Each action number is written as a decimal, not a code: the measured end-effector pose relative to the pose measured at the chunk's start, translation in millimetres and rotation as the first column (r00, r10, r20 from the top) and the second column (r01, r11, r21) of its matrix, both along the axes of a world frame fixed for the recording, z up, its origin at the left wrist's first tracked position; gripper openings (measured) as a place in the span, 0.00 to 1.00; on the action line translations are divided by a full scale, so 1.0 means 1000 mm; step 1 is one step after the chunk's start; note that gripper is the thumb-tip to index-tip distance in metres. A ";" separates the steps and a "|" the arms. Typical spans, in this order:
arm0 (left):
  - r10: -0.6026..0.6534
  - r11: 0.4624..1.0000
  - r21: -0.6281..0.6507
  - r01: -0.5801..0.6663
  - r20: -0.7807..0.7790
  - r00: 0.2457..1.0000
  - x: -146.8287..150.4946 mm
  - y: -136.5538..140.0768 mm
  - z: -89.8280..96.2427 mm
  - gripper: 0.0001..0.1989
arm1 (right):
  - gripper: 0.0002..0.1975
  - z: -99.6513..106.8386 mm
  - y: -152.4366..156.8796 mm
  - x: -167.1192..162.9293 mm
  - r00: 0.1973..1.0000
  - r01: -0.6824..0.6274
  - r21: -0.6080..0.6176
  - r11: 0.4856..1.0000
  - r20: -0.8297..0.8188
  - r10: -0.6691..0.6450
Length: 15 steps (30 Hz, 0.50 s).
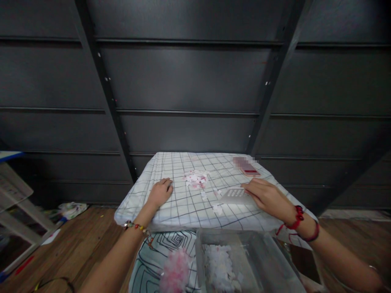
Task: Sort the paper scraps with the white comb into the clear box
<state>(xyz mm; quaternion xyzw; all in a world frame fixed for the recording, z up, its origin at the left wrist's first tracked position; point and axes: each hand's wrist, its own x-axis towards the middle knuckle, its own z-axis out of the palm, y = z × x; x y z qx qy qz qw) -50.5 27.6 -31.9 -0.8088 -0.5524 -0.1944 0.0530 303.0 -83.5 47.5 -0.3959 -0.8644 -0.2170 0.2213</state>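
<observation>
My left hand (161, 192) rests on the checked cloth (180, 207) over the small table, left of a pile of small white and pink paper pieces (196, 179). Its thumb and forefinger look slightly apart, with nothing seen between them. In my right hand (265, 195) is a thin white slotted plastic card (236, 196), gripped at its right end and tilted over the cloth. A few loose pieces (217, 209) lie just left of the card. Nearest me, a clear plastic box (262, 256) holds a heap of similar white pieces (220, 266) along its left side.
A pink phone (249, 169) lies at the table's back right. Beside the box sits a fluffy pink thing (175, 270) on patterned fabric (146, 260). A dark panelled wall (186, 77) rises behind the table. A white-framed stand (18, 203) is on the left.
</observation>
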 end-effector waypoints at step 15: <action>-0.008 1.000 0.005 0.008 -0.022 1.000 0.000 0.001 0.000 0.16 | 0.12 0.005 -0.011 -0.012 0.996 -0.048 0.016 0.999 -0.073 0.049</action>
